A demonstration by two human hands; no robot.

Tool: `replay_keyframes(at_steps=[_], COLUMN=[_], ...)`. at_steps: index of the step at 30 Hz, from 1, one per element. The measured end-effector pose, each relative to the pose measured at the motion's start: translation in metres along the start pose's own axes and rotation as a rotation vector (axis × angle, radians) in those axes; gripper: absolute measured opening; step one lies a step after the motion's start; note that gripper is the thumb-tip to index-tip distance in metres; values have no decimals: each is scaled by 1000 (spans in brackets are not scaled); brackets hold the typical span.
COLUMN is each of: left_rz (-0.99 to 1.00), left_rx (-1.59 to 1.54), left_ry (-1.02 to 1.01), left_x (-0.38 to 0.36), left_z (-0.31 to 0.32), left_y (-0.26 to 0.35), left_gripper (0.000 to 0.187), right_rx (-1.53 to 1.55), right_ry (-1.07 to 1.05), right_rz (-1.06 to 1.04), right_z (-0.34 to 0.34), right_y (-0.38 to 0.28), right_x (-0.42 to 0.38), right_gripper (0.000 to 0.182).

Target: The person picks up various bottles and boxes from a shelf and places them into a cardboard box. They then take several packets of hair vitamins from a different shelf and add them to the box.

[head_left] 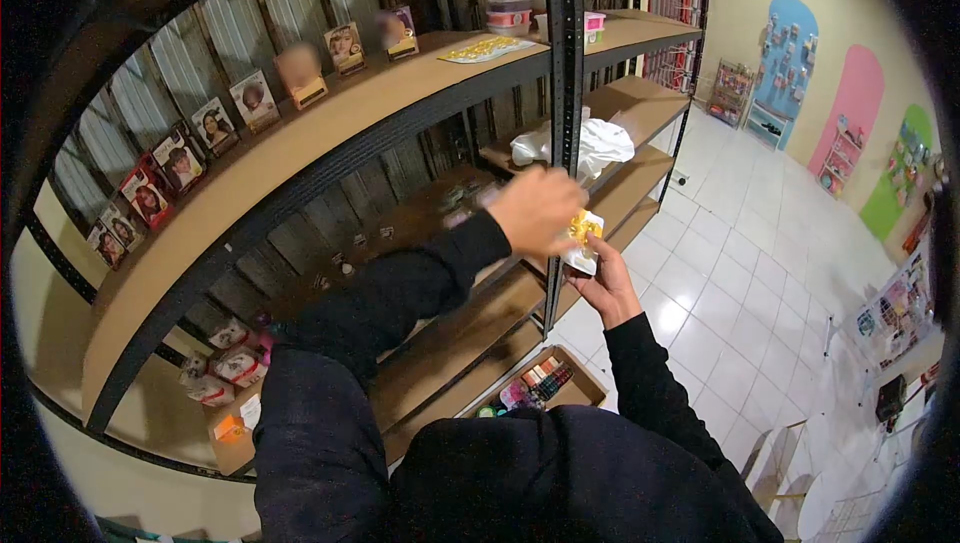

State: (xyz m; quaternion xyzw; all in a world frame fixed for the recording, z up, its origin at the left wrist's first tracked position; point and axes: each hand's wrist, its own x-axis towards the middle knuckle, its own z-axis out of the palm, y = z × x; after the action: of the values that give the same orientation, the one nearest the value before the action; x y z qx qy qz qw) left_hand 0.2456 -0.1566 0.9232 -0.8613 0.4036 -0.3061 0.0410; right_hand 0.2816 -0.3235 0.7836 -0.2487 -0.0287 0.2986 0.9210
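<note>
My right hand (607, 286) is closed around a small white-and-yellow packet (583, 233), held upright in front of the shelf post. My left hand (541, 208) is beside the packet's upper left side, overlapping it in this view. Motion smears its fingers, and I cannot tell whether they grip anything. Just behind the hands, a crumpled white plastic bag (600, 143) lies on a middle shelf. A flat yellow-and-white sheet (487, 49) rests on the top shelf above.
The black metal post (566, 63) stands close by my hands. Hair-dye boxes (213, 127) line the top shelf (250, 158), with plastic tubs (508, 18) further right. Below, a cardboard box (587, 384) holds small cosmetics. White floor tiles (700, 293) extend to the right.
</note>
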Motion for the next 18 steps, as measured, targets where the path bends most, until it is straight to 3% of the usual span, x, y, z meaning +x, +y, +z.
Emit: replay_keyframes(at_steps=[1, 2, 5, 7, 10, 13, 16, 18], left_rz=[7, -112, -321, -596, -760, -913, -953, -832], left_rx=[79, 153, 331, 450, 509, 364, 262, 401], left_ry=[99, -55, 95, -76, -136, -374, -440, -321], left_x=[9, 25, 44, 52, 56, 63, 64, 57], left_z=[-3, -21, -22, -27, -36, -47, -54, -52], left_y=[-18, -32, -101, -134, -166, -177, -174, -164], left_gripper=[50, 49, 51, 63, 67, 72, 65, 49], right_rx=[24, 22, 13, -21, -56, -63, -61, -40], right_ry=[63, 59, 71, 87, 103, 127, 154, 137], right_rz=[-17, -19, -26, -41, -61, -75, -87, -85], right_z=[-3, -6, -11, -9, -16, -19, -19, -24], right_y=[0, -1, -4, -5, -9, -12, -14, -12], right_x=[-1, -4, -15, -25, -33, -39, -42, -37], right_gripper=[30, 30, 32, 34, 36, 33, 34, 35])
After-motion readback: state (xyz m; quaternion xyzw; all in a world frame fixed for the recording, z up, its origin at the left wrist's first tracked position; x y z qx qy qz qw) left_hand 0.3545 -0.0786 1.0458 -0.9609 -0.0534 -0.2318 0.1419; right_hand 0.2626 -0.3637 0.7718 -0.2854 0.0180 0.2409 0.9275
